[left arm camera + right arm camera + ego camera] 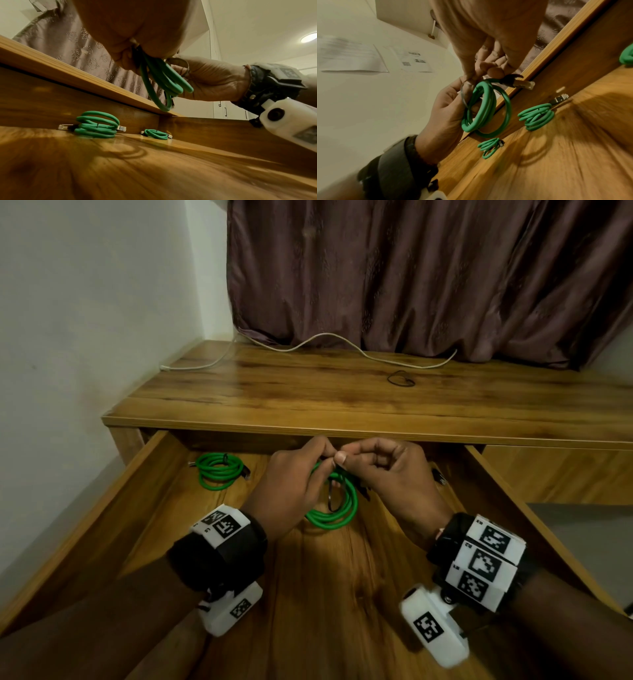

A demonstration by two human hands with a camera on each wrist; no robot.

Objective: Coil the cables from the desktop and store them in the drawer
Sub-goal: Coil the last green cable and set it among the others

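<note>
Over the open drawer (154, 470) both hands meet on a green cable coil (342, 508). My left hand (294, 484) grips the coil (485, 108) from the side, fingers curled round its loops (164, 81). My right hand (387, 474) pinches a thin dark tie (330, 499) at the coil's top, next to its plug (522, 84). The tie (463, 97) hangs as a loose loop beside the coil. A white cable (308, 347) lies uncoiled along the back of the desktop (308, 398).
Tied green coils lie at the drawer's back: one at the left (219, 470), others (537, 116) (489, 147) mostly hidden under my hands in the head view. A small black tie loop (400, 379) lies on the desktop. A brown curtain (428, 268) hangs behind.
</note>
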